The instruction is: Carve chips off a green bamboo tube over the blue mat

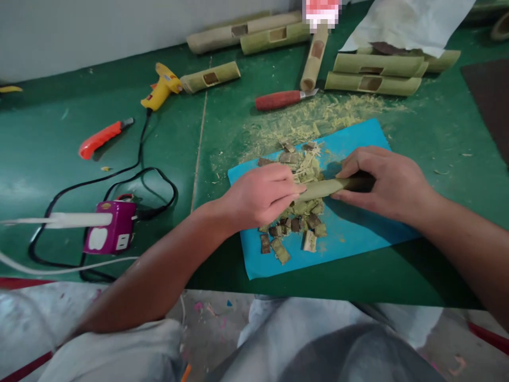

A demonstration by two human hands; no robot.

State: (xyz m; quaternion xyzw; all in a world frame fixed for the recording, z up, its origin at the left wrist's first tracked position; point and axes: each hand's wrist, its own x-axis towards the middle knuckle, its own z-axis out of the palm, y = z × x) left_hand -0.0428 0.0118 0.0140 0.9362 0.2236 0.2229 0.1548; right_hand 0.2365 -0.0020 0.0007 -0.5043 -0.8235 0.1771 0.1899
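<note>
Both my hands hold a short pale green bamboo tube (324, 189) level above a blue sheet (358, 212). My left hand (264, 193) is closed round its left end, fingers pressed together on it. At the other end, my right hand (384, 183) grips between thumb and fingers, beside a dark part of the tube. Under the tube lie green shavings (312, 172) and several cut bamboo pieces (280, 250). What the left palm covers is hidden.
A red-handled knife (278, 101) lies beyond the sheet, near notched bamboo tubes (374, 83). To the left are a yellow glue gun (161, 90), an orange cutter (103, 138) and a purple power adapter (109, 228) with looping cords. White paper (409, 24) covers some tubes.
</note>
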